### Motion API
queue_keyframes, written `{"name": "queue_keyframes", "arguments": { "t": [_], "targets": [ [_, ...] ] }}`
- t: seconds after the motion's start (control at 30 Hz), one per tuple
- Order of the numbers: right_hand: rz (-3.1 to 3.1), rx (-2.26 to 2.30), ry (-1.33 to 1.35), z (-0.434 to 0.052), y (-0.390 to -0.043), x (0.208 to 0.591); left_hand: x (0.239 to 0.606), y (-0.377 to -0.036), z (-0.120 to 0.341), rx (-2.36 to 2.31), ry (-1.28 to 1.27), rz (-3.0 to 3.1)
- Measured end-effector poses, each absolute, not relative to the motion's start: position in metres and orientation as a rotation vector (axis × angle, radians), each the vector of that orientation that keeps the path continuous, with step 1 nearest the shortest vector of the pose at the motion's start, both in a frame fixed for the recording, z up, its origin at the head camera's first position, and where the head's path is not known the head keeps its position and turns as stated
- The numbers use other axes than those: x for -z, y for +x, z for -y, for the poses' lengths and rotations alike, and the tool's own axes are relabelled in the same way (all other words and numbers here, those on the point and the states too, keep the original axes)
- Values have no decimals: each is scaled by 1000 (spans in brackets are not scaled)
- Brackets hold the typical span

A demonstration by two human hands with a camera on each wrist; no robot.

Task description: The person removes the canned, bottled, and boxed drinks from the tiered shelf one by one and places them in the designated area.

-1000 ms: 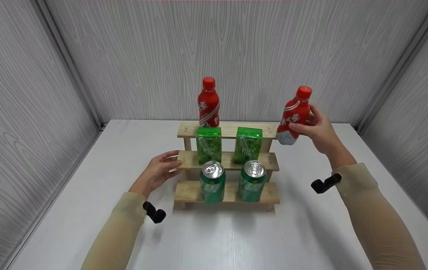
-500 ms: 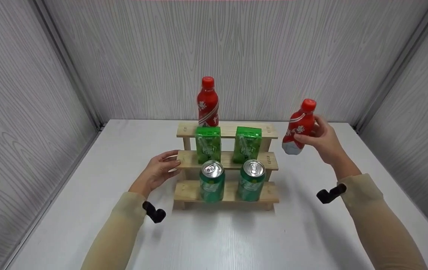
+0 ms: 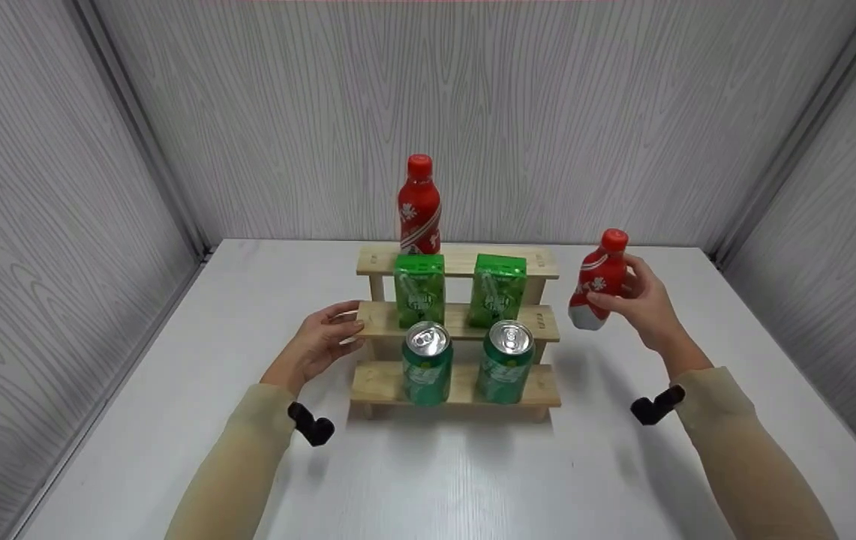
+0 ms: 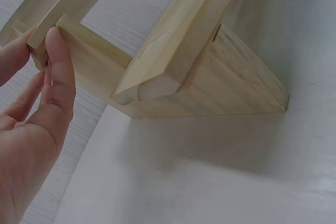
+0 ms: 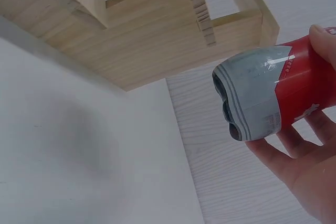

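Observation:
My right hand point(image 3: 641, 300) grips a red bottle point(image 3: 597, 281) with a red cap, tilted, in the air just right of a three-step wooden rack point(image 3: 458, 262). In the right wrist view the bottle's grey bottom point(image 5: 252, 98) faces the camera, clear of the white table point(image 5: 79, 156). My left hand point(image 3: 319, 341) rests with straight fingers point(image 4: 58, 77) against the left end of the rack's middle step point(image 4: 79, 40). A second red bottle point(image 3: 418, 206) stands on the top step, two green cartons point(image 3: 420, 289) on the middle step, two green cans point(image 3: 428, 361) on the bottom one.
The white table point(image 3: 443, 480) is boxed in by grey wood-grain walls point(image 3: 37, 195) on the left, back and right. Black wrist camera mounts point(image 3: 311, 425) sit on both beige sleeves. Bare tabletop lies in front of the rack and to its right.
My right hand has lowered the red bottle down and slightly right, from top-step height to beside the middle step. The left hand has stayed on the rack.

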State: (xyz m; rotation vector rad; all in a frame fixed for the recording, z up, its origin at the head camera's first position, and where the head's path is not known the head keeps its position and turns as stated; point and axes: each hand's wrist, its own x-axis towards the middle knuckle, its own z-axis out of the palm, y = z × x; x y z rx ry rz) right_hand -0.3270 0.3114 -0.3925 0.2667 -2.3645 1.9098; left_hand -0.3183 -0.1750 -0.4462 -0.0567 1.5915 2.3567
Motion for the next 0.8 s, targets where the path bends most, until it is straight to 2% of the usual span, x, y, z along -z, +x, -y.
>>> {"name": "queue_keyframes", "arguments": {
  "t": [0.8],
  "targets": [
    [2368,-1961,23,-324,-334,445,446,-319,173,-2369,-72,-1579]
  ]
}}
